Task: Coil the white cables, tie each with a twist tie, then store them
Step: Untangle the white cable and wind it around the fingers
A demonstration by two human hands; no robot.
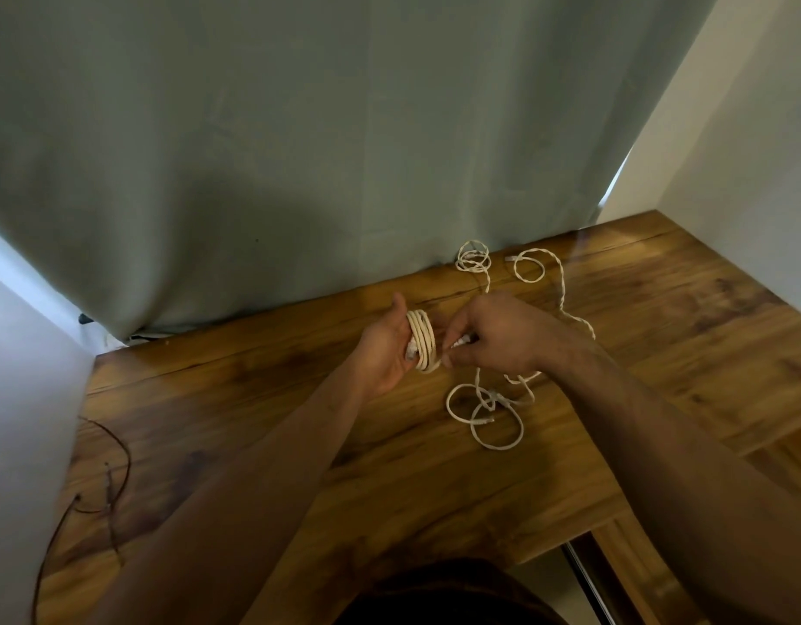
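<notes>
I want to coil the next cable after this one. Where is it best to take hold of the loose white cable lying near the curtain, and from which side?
Probably pinch the loose white cable at its free plug end, coming from above: that end lies flat on the wooden table, apart from the other loops.

Glossy grained wood table (434,489) — matt grey-green cloth curtain (299,151), braided white cables (484,412).
</notes>
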